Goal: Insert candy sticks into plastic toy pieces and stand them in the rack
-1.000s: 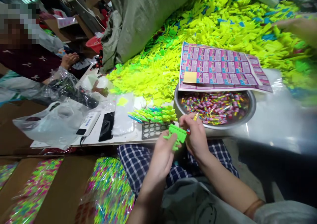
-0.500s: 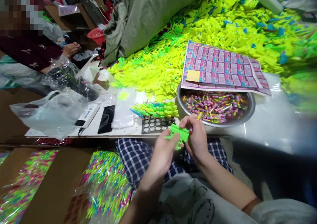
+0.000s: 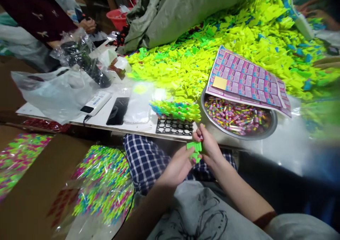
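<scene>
Both my hands hold one small green plastic toy piece point(image 3: 194, 150) over my lap, just below the table's front edge. My left hand point(image 3: 177, 166) grips it from below, my right hand point(image 3: 209, 146) pinches it from the right and above. Just beyond, a metal bowl point(image 3: 267, 131) full of small wrapped candies sits on the table, with a pink sticker sheet point(image 3: 247, 80) lying across its far rim. A row of green and blue toy pieces point(image 3: 176, 110) rests on a black perforated tray point(image 3: 174, 126).
A huge heap of yellow-green plastic pieces point(image 3: 212, 45) covers the table's far side, against a grey sack point(image 3: 186, 10). A phone point(image 3: 118, 110), a white device point(image 3: 96, 102) and plastic bags point(image 3: 53, 91) lie left. Another person point(image 3: 39, 17) sits far left. Cartons of bagged pieces point(image 3: 103, 183) stand below.
The view has tilted and shifted left. My hands have drawn closer together around the green piece, which now shows less between my fingers.
</scene>
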`<control>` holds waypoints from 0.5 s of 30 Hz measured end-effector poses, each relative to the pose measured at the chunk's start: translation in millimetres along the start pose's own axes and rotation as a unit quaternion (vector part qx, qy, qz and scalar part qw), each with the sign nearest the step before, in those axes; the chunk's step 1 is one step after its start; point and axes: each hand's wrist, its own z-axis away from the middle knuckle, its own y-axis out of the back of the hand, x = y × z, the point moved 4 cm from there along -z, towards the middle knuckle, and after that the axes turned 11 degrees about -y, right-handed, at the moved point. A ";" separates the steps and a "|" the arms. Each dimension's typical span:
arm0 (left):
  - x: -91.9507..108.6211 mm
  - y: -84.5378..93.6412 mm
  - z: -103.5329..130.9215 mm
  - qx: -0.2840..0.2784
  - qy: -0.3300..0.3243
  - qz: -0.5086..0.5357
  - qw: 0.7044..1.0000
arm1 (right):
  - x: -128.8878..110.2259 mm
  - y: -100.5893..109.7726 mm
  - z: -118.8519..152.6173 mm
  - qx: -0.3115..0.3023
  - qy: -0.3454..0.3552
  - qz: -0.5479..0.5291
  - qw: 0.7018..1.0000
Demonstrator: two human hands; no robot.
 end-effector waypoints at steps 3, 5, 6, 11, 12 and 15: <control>-12.2 14.8 0.4 0.020 0.017 0.036 0.999 | 10.6 4.7 -0.1 -0.002 -0.022 0.006 1.000; -17.0 21.3 1.0 0.026 0.025 0.050 0.998 | 15.7 6.7 1.0 0.013 -0.021 0.008 1.000; -18.4 23.9 1.5 0.028 0.028 0.052 0.998 | 17.6 7.2 1.5 0.021 -0.018 0.011 1.000; -17.1 36.0 3.1 0.065 0.035 -0.004 0.997 | 22.4 10.0 0.0 0.039 -0.024 -0.002 0.999; -16.3 38.2 3.1 0.074 0.037 -0.017 0.996 | 22.3 11.3 -0.8 0.040 -0.025 -0.005 0.999; -13.6 43.8 2.0 0.098 0.033 -0.040 0.994 | 20.9 16.4 -3.3 0.049 -0.019 0.007 0.999</control>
